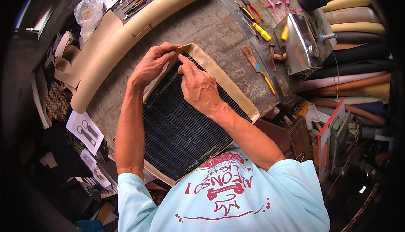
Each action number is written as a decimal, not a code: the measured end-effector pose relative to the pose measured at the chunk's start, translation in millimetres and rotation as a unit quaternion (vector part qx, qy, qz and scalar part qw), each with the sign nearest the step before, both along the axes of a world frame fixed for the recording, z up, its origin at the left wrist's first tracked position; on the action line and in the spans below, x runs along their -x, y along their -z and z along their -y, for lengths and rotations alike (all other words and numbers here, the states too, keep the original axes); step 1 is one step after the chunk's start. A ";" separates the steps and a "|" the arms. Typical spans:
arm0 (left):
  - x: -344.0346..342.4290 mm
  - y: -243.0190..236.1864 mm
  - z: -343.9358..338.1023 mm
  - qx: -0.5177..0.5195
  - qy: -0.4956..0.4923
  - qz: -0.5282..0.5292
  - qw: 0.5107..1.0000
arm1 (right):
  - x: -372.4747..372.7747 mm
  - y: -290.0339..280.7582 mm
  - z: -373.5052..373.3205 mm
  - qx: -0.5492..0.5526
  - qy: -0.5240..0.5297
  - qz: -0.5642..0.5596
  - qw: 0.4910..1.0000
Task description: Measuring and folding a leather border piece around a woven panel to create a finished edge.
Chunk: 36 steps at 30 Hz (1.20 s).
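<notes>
A rectangular panel of black woven wicker (181, 122) with a tan leather-like border (228, 84) lies at a slant between me and the worktable. My left hand (154, 65) pinches the border at the panel's far corner, thumb and fingers closed on it. Just right of it, my right hand (200, 88) reaches over the weave, fingers curled and the forefinger touching the inner side of that corner. Whether anything small sits under the right fingertips is hidden. Along the panel's near left side, part of the border lies behind my left forearm.
A long tan roll (139, 29) crosses the table (228, 33) at the far left. To the right lie a metal ruler (249, 33), a yellow-handled screwdriver (261, 31), pliers (253, 10), a hammer (276, 57) and a metal can (299, 44). Coloured material rolls (354, 27) are stacked beyond.
</notes>
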<state>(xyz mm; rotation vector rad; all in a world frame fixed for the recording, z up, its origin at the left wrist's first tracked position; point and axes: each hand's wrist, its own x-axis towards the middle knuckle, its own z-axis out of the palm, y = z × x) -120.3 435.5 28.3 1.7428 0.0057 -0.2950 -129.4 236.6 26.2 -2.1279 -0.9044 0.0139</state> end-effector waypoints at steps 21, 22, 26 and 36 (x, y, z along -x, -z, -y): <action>-4.4 -1.7 -0.7 -0.019 0.017 0.006 1.000 | -3.1 -0.5 -10.9 0.285 0.013 0.098 0.953; -3.8 -1.7 -1.1 -0.020 0.014 0.004 1.000 | -1.5 -3.0 -10.1 0.304 0.010 0.127 0.944; 1.0 1.2 -1.9 -0.005 -0.007 -0.004 1.000 | 0.1 -15.1 8.7 0.269 -0.036 0.140 0.952; 2.8 -8.9 5.2 -0.051 0.002 0.012 0.999 | -4.7 -4.6 8.2 0.194 -0.019 0.133 0.972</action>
